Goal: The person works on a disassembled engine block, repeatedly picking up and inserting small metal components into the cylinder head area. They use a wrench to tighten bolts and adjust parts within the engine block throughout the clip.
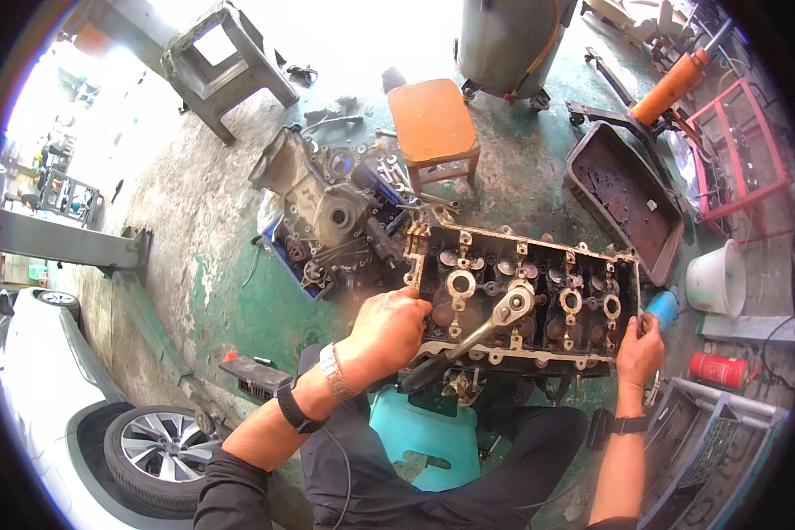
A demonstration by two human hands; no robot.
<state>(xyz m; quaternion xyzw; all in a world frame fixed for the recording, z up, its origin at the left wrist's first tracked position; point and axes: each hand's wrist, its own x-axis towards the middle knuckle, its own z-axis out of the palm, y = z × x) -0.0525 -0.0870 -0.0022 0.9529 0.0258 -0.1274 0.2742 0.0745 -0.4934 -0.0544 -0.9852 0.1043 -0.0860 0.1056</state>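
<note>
A long, oil-stained engine cylinder head (pixel 539 343) lies across in front of me, its inner side with bearing caps and valve gear facing up. My left hand (pixel 384 329) is closed around its left end. My right hand (pixel 639 352) grips the lower right corner, fingers curled over the edge. On top of the cylinder head rests a ratchet wrench (pixel 483 330), its round head near the middle and its dark handle sticking out over the near edge by my left hand. Neither hand touches the ratchet. Under the near edge stands a teal plastic stool (pixel 433 433), between my legs.
Beyond the left end, a metal engine cover (pixel 305 199) lies on a blue crate (pixel 289 262) beside several wrenches (pixel 396 172). Behind are an orange-topped stool (pixel 433 119) and a wheeled drum (pixel 509 44). Rightward stand a black tray (pixel 623 190) and white bucket (pixel 717 278); a car (pixel 53 389) is left.
</note>
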